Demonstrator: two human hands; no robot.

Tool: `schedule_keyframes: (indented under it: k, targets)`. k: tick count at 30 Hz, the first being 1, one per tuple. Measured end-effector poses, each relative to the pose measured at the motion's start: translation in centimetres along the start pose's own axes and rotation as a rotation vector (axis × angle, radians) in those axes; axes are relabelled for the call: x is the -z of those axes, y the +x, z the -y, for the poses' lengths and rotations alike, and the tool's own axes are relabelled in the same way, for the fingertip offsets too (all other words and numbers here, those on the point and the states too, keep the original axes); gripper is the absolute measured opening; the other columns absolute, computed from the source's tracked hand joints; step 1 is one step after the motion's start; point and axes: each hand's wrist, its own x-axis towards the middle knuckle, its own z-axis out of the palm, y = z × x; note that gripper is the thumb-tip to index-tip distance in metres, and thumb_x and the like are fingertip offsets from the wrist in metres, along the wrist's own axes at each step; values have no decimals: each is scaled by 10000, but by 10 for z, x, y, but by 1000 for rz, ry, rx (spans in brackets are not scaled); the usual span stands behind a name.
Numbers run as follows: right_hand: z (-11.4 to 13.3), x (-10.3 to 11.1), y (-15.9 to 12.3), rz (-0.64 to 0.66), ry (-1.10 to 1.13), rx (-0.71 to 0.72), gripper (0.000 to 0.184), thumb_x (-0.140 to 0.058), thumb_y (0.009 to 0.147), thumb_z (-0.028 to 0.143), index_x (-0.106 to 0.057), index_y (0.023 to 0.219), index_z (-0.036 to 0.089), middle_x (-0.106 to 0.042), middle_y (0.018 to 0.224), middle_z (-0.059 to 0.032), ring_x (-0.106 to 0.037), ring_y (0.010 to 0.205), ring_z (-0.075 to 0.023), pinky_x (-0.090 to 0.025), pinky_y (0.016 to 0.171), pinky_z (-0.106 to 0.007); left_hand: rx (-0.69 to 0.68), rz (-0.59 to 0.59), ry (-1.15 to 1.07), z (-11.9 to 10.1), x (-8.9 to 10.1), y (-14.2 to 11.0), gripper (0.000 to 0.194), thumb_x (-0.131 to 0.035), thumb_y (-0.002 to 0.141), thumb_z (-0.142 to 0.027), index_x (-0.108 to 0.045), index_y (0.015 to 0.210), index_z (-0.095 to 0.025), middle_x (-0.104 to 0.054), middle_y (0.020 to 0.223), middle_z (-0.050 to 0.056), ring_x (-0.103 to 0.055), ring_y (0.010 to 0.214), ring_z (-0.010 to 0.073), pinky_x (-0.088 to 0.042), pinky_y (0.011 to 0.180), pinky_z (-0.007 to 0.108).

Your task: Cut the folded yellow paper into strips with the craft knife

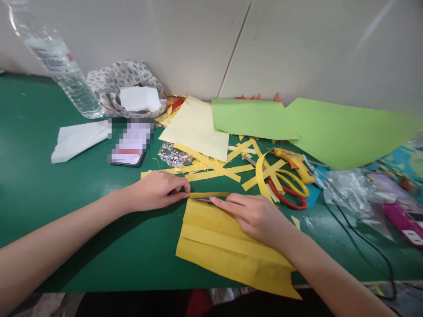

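Paper (pixel 218 244) lies beneath the right grip (pixel 256 215).

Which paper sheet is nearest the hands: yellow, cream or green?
Deep-yellow sheet, frontmost: the left hand is at its far left corner, the right hand over it. The cream sheet and green paper lie farther back, touched by neither.

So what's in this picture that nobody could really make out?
All in the head view:
Smartphone screen: blurred into coarse blocks.
Handle of the thin-bladed tool: hidden by the right hand.
Top of the plastic bottle: cut off by the upper edge.
Small print on its label: too small to read.
Whatever lies beneath the cream paper sheet: covered by it.
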Motion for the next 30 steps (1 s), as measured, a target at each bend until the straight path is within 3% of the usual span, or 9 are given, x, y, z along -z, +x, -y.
schedule_keyframes:
  k: [6, 12, 17, 24, 30]
  targets:
    - [-8, -4, 1, -43, -59, 53, 491, -377, 880, 28, -622, 1249, 239, -698, 865, -31, -618, 668, -111, -432, 563, -224, 3, 9, 1, 1, -1, 0, 169, -461, 944, -305, -597, 934, -205, -640, 741, -13, -551, 620, 117, -318, 547, 224]
    - [-4, -7, -3, -3, -62, 76, 514, -368, 855, 38, -561, 1313, 164, -656, 827, -36, -579, 618, -126, -440, 530, -253, -12, -8, 7, 1, -2, 0, 185, -453, 946, -313, -600, 926, -203, -598, 669, -23, -525, 582, 113, -303, 531, 230]
    - [-8, -12, -4, -51, -110, 159, 501, -373, 852, 65, -548, 1314, 149, -618, 745, -18, -501, 542, -128, -385, 492, -264, -2, -3, 4, 2, -2, 0, 178, -457, 944, -312, -597, 927, -204, -586, 665, -27, -522, 590, 113, -305, 543, 227]
    - [-10, -11, -4, 0, -86, 191, 512, -348, 847, 43, -551, 1304, 154, -595, 719, -14, -488, 553, -134, -338, 490, -276, 35, -34, -29, -2, -3, 2, 181, -494, 922, -325, -624, 884, -205, -517, 569, -54, -467, 509, 92, -284, 504, 220]
    - [-10, -7, -2, 52, 9, 100, 475, -379, 904, 116, -570, 1307, 279, -601, 782, -11, -467, 558, -116, -311, 518, -259, 57, -48, -22, -3, -6, 4, 184, -506, 920, -325, -637, 874, -204, -492, 549, -57, -454, 497, 91, -283, 505, 223]
